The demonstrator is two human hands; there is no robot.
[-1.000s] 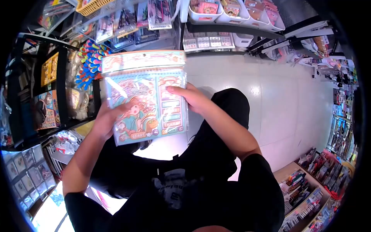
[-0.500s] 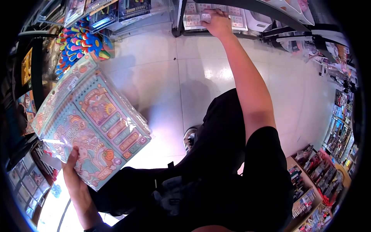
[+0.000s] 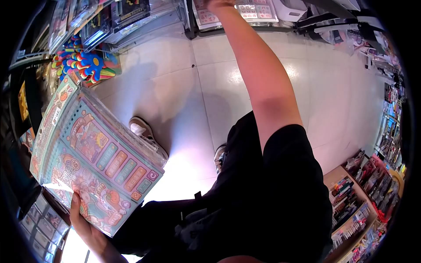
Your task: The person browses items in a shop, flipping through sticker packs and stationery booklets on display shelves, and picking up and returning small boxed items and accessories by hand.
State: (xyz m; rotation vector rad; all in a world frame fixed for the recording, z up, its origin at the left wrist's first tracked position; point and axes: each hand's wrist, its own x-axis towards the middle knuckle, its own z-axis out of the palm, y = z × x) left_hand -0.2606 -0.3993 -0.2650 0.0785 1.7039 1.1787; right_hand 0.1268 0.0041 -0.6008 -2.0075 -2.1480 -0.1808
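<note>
Here, a pastel-printed rectangular booklet in clear plastic [image 3: 107, 160] is held toward eight o'clock by the left hand [image 3: 84, 227]; at twelve, pink-and-white sheets [image 3: 262, 11] are partly obscured by the right hand [image 3: 220, 3], grip indeterminable.

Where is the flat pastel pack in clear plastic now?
In the head view, the flat pastel pack is at left, held by the left hand, just below the multicoloured flower-shaped items.

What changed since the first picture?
Right hand let go of the plastic-wrapped package and went forward to the printed sheets; its grip there is cut off by the frame. Package swung to the person's left, its header now turned leftward. Unchanged: left hand holds the package.
</note>
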